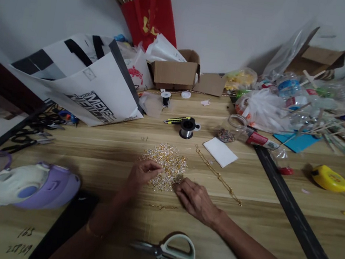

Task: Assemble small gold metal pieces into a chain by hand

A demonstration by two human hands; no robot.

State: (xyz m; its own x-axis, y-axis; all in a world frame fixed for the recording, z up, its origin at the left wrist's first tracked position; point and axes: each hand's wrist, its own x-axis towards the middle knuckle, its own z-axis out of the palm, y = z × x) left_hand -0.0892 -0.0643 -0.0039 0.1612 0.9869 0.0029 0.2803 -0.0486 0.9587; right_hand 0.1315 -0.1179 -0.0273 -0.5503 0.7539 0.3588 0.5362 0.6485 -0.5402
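A heap of small gold and clear beads (167, 163) lies on the wooden table (116, 156). My left hand (141, 176) pinches at the heap's left edge with thumb and fingertips together. My right hand (196, 200) rests flat on the table at the heap's lower right edge, fingertips touching the beads. A thin gold chain (217, 175) runs diagonally to the right of the heap. A short beaded strand (162, 207) lies just below my hands. What the left fingers hold is too small to tell.
Grey-handled scissors (173, 257) lie near the front edge. A purple and white bottle (34, 184) sits at the left. A wire spool (187, 128), white pad (220, 152), bead jar (232, 130), yellow tape measure (330, 179), black strip (295, 217) and bags and boxes fill the back.
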